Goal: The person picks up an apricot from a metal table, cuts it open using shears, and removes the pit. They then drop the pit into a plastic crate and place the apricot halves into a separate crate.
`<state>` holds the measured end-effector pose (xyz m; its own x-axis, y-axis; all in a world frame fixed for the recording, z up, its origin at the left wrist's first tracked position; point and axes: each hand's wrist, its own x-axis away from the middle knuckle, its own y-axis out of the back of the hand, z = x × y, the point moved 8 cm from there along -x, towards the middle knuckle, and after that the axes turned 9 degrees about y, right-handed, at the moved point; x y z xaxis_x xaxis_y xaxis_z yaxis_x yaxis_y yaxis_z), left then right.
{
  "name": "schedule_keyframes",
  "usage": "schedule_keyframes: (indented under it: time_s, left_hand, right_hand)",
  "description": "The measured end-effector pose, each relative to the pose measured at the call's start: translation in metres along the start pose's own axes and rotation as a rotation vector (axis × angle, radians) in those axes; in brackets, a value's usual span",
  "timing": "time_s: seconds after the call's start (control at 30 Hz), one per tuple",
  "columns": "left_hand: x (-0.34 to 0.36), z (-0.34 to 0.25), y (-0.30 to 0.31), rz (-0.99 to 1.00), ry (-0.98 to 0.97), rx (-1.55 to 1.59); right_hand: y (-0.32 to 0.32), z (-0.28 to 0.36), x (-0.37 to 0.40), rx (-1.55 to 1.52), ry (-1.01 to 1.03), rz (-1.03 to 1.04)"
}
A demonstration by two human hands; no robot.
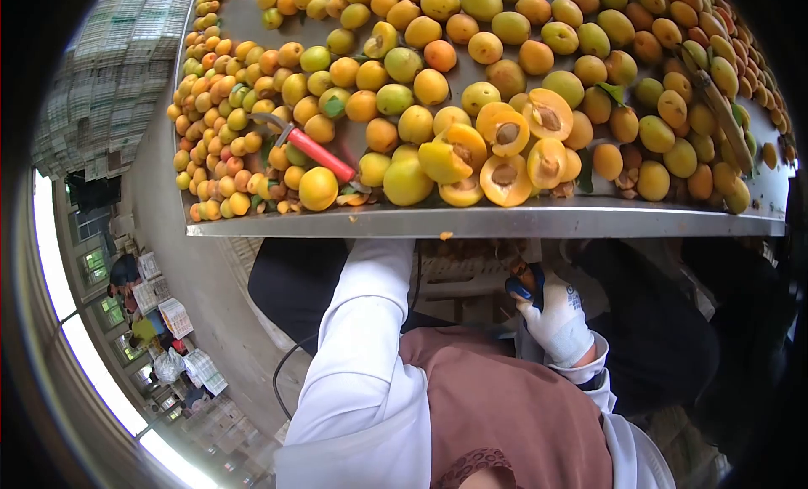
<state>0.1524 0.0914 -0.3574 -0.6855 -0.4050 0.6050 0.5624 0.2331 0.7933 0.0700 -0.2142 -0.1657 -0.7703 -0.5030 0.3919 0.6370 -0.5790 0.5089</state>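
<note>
My right hand point(553, 316), in a white glove with blue fingertips, is below the table's front edge. Its fingers are closed around a small brownish-orange thing point(528, 280) that I cannot make out. On the left, my white sleeve point(358, 308) runs forward under the table, and my left hand is hidden there. Above, on the metal table point(471, 224), several cut apricot halves point(505, 182) show brown pits near the front edge. A hooked knife with a red handle point(320, 156) lies among whole apricots point(406, 180) to their left.
A wooden stick point(722, 119) lies on the fruit at the right. Beneath the table is a pale slatted crate point(454, 266). A black cable point(282, 380) hangs by my left sleeve. Stacked trays point(109, 77) and people among crates point(151, 329) are at the far left.
</note>
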Motion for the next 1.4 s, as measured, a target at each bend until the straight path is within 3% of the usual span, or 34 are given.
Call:
schedule_keyframes:
  time_s: [0.13, 0.43, 0.57, 0.83, 1.07, 1.13, 1.3, 1.4]
  left_hand:
    - [-0.009, 0.008, -0.047, 0.076, 0.025, -0.077]
    - [-0.017, 0.006, -0.075, 0.115, -0.012, -0.113]
    - [-0.007, 0.004, -0.06, 0.09, -0.063, -0.078]
    - [0.059, 0.013, 0.046, -0.033, -0.237, 0.083]
    - [0.124, 0.018, 0.062, -0.148, -0.366, 0.085]
    - [0.127, 0.048, 0.028, 0.14, -0.092, -0.042]
    - [0.173, 0.018, 0.055, 0.112, -0.387, -0.024]
    - [0.182, 0.037, 0.046, 0.215, 0.084, 0.018]
  right_hand:
    - [-0.005, -0.013, -0.009, -0.122, 0.004, -0.023]
    - [-0.008, -0.02, -0.015, 0.009, -0.059, 0.004]
    - [-0.005, -0.014, -0.017, -0.061, -0.03, -0.057]
    - [-0.005, 0.015, -0.006, 0.008, 0.146, -0.1]
    - [-0.021, 0.028, 0.008, 0.109, 0.137, 0.007]
    - [-0.024, 0.034, 0.01, 0.046, 0.137, 0.006]
    - [-0.019, 0.031, 0.016, 0.064, 0.164, -0.071]
    - [-0.015, 0.021, 0.017, 0.069, 0.18, -0.142]
